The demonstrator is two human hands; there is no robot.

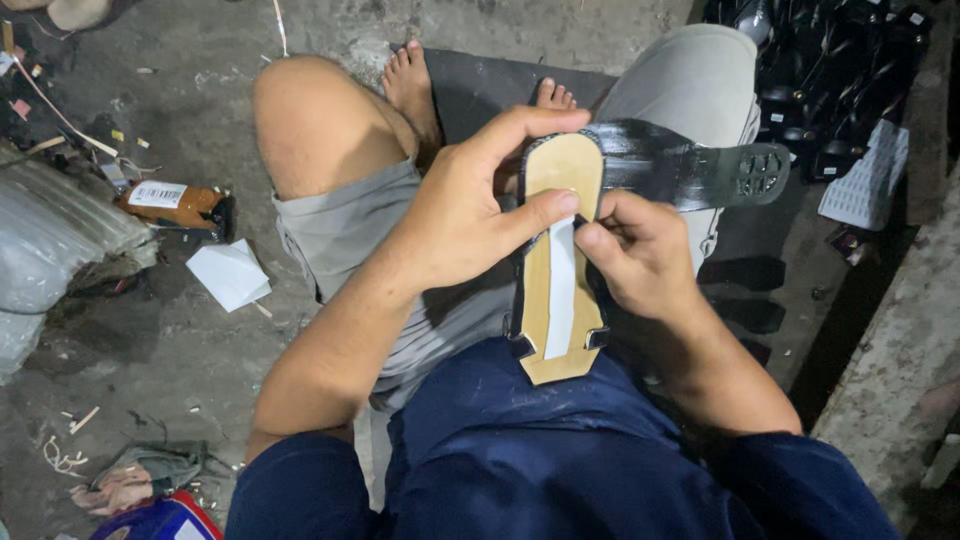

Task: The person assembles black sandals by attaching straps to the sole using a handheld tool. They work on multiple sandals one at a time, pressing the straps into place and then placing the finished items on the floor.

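Sandal sole [548,320] pinched between left hand [455,215], right hand [640,255].

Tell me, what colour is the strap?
Shiny black strap, clearest in the head view.

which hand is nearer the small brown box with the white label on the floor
Left. The left hand grips the tan sandal sole from the side facing the brown box; the right hand pinches the sole's far side, further from the box.

Left hand [465,215] gripping tan sandal sole [556,300], right hand [640,255] pinching white strip [560,285], black strap [690,165]
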